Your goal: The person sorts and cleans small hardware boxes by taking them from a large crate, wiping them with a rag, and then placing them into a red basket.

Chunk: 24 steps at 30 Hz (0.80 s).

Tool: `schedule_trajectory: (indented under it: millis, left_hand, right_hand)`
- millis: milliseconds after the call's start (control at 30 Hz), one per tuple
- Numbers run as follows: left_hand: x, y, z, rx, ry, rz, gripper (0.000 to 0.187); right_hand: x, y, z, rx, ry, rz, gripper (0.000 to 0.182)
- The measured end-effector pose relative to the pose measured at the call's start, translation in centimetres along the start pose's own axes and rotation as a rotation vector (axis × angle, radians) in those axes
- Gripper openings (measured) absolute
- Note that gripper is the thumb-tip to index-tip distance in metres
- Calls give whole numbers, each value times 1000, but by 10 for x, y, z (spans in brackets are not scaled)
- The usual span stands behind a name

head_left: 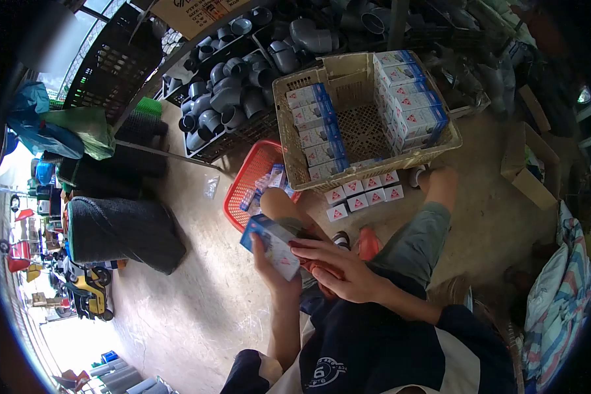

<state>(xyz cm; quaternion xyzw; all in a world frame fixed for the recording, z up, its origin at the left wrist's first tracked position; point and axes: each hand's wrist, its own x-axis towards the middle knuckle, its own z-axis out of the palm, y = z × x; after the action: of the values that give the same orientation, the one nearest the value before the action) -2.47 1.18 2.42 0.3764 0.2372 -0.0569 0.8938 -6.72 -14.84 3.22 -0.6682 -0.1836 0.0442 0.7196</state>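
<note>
My left hand (279, 276) is wrapped round a small blue and white cardboard box (274, 244), thumb along its side, held above my lap. My right hand (347, 274) reaches across to the end of this box, fingers stretched out and the fingertips at its edge. Something dark red shows beneath those fingers; I cannot make out what it is. Beyond my knees stands a beige plastic crate (368, 172) with similar boxes (419, 111) stacked along its right side and a row along its left. A red basket (235, 197) holds flattened blue and white cartons (269, 180).
Several small white boxes (364, 194) stand on the floor before the crate. Grey pipe elbows (226, 95) fill black crates behind. A dark mesh roll (125, 233) lies at left, a clear plastic bag (211, 186) nearby. An opened carton (532, 161) and striped sack (555, 295) are at right.
</note>
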Motion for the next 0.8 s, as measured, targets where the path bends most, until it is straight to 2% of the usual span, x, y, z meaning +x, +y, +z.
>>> schedule_trajectory:
  millis: [100, 167, 200, 267, 333, 400, 433, 500, 533, 600, 633, 700, 733, 800]
  left_hand:
    - [11, -2, -12, -53, 31, -54, 57]
    - [-1, -19, -6, -83, -78, -103, 61]
    - [-15, -26, 14, -50, -57, -86, 60]
    - [-26, -28, 29, -3, -44, -64, 59]
    - [-19, -28, 18, 15, -63, -46, 59]
    - [-12, -20, 18, 177, -34, 73, 60]
    - [-7, -15, 17, 256, -19, 133, 61]
    - [7, -11, 7, 138, -3, 104, 62]
    - [10, -6, 10, 108, -12, 115, 62]
    - [13, -6, 9, 65, -19, 178, 56]
    - [12, -6, 8, 117, -26, 236, 55]
    - [1, -7, -1, 220, -21, 349, 55]
    - [-1, -7, -19, 402, -43, 377, 54]
    - [2, -3, -53, 767, -92, 423, 60]
  right_hand:
    - [5, 5, -2, 85, 18, 35, 50]
    - [15, 8, 6, -209, 188, -41, 54]
    - [20, 9, 9, -357, 274, -79, 57]
    - [23, 9, 8, -299, 282, -84, 63]
    - [22, 9, 12, -183, 279, -77, 64]
    - [12, 9, 26, -8, 269, -48, 60]
    - [8, 6, 25, -108, 198, -49, 58]
    - [-3, -2, 20, -301, 51, -49, 55]
    - [-10, 6, 17, -98, -78, 7, 50]
    - [-18, 18, 16, 208, 42, 126, 48]
    - [-20, 20, 13, 358, 99, 185, 48]
    - [-21, 15, -4, 406, 255, 162, 46]
    - [-17, 8, -10, 430, 332, 154, 45]
    - [-2, -21, -9, 317, 265, 64, 46]
